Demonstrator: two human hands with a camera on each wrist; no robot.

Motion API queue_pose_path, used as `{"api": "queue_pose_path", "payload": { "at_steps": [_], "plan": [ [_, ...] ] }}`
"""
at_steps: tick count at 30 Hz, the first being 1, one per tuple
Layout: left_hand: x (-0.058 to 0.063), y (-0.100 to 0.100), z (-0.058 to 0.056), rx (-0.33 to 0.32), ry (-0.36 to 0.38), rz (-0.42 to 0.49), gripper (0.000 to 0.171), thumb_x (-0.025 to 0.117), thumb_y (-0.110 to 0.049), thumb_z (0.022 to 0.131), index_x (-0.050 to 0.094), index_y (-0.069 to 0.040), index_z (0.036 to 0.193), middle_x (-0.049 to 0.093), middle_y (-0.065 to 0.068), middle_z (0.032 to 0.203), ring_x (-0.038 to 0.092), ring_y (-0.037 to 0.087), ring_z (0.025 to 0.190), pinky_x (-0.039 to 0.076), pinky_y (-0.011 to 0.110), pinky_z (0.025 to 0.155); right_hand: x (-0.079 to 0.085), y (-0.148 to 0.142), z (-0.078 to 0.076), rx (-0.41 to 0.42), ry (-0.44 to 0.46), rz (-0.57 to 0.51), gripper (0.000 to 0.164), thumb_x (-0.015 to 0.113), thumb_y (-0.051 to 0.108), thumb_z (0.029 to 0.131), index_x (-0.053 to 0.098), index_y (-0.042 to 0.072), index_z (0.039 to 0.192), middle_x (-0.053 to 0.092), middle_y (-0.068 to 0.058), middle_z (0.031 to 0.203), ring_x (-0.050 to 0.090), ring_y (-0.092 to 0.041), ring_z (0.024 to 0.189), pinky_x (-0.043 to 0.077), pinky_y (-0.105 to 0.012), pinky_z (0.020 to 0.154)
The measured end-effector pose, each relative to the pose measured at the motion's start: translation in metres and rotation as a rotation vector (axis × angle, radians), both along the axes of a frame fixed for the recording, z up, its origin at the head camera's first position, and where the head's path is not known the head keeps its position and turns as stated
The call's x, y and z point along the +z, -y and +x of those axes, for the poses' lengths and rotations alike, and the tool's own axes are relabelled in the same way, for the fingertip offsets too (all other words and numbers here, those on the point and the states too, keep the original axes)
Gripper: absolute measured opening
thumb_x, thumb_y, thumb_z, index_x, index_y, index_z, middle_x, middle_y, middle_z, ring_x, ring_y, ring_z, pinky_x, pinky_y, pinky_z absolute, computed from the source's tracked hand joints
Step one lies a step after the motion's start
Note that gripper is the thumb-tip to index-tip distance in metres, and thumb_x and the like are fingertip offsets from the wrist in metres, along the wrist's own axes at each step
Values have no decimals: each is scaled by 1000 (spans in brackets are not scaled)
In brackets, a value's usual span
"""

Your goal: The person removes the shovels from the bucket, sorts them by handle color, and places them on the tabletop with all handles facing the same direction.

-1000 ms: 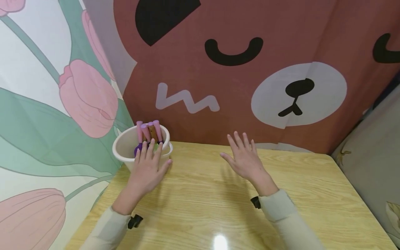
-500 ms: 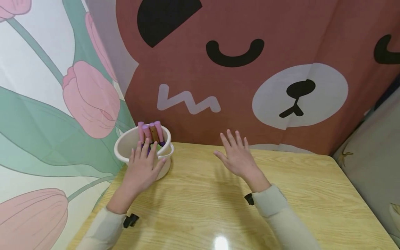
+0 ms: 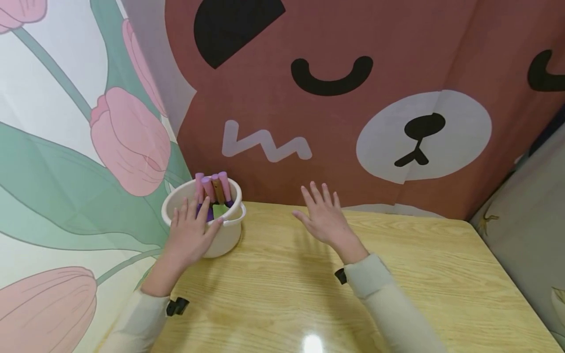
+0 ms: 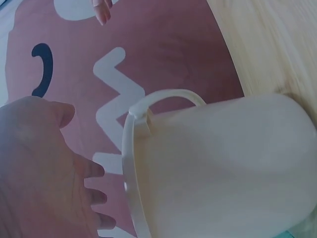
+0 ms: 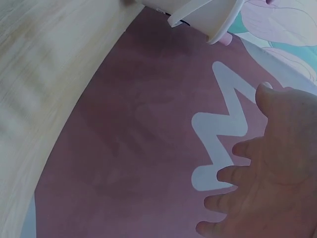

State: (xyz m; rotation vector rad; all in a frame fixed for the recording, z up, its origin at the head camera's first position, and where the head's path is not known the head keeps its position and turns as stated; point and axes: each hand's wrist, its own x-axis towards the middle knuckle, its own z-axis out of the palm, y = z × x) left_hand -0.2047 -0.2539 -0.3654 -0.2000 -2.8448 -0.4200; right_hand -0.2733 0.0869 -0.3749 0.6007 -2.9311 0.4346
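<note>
My left hand [image 3: 190, 239] hovers over the near rim of a cream bucket [image 3: 225, 240], its fingers spread. In the left wrist view that hand [image 4: 39, 168] is apart from the bucket wall [image 4: 223, 168]. Inside the bucket stand several tools with pink handles [image 3: 225, 185] and one brown handle [image 3: 218, 190]. Their lower parts are purple, and a green piece [image 3: 219, 211] shows beside them; the kinds cannot be told. My right hand [image 3: 326, 220] is held above the table with straight, spread fingers, touching nothing.
A wood-grain table [image 3: 273, 284] carries the bucket at its back left corner. Behind it hangs a brown cloth [image 3: 326, 132] with a bear face. A tulip-printed cloth [image 3: 48, 196] borders the left, and a grey cloth [image 3: 529, 211] the right.
Both hands have drifted left, the left one toward the bucket's left side, uncovering more of its front. The bucket and its tools stay in place.
</note>
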Motion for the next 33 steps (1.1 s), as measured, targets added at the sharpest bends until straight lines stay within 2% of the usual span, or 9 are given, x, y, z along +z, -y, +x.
{"api": "queue_pose_path", "payload": {
  "at_steps": [7,13,21,33],
  "plan": [
    [-1,12,-3,14,23,15,79,29,-58,106,15,-4,162,4,28,166,0,52,151,1,69,117,1,14,-7,18,21,-3,77,30,62,104,8,20,165,-2,-9,171,-8,-38,155,2,-63,120],
    [-4,22,-8,20,21,27,79,27,-59,105,8,-9,163,3,28,167,0,53,151,1,69,117,1,23,-12,38,41,-9,78,29,64,103,6,22,165,-2,-8,171,-8,-37,155,2,-63,121],
    [-7,33,-15,43,69,56,82,26,-60,105,13,-3,162,-1,29,166,-6,52,151,-1,71,115,1,36,-19,52,48,-22,78,27,65,103,5,24,165,-3,-6,171,-7,-36,156,1,-61,121],
    [-9,50,-26,80,98,45,84,24,-61,105,16,1,160,-1,31,165,-4,57,149,0,74,114,2,62,-32,75,66,-38,74,31,60,105,7,23,165,-2,-6,171,-7,-35,156,0,-59,122]
  ]
}}
